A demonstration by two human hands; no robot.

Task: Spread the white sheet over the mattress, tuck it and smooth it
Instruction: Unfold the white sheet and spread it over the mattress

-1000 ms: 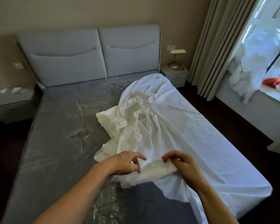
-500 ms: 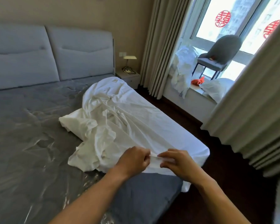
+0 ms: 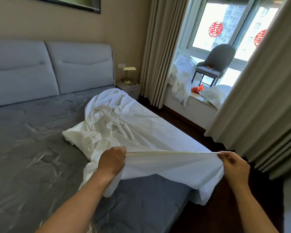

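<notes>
The white sheet point(image 3: 134, 125) lies crumpled along the right side of the grey mattress point(image 3: 32, 148), which is wrapped in clear plastic. Its near edge is lifted and stretched taut between my hands above the mattress's near right corner. My left hand point(image 3: 112, 161) is closed in a fist on that edge. My right hand point(image 3: 234, 163) pinches the edge's other end, out past the mattress side over the dark floor. A flap of sheet hangs down below the stretched edge. The left half of the mattress is bare.
A grey padded headboard point(image 3: 54, 69) stands at the far end. A nightstand point(image 3: 130, 88) with a small lamp sits by beige curtains point(image 3: 160, 52). On the window ledge are white bedding point(image 3: 181, 79), pillows and a grey chair point(image 3: 215, 63). Dark floor runs along the bed's right side.
My hands, close together on the sheet's edge before, have pulled far apart and stretched the edge taut. The view has swung right toward the window.
</notes>
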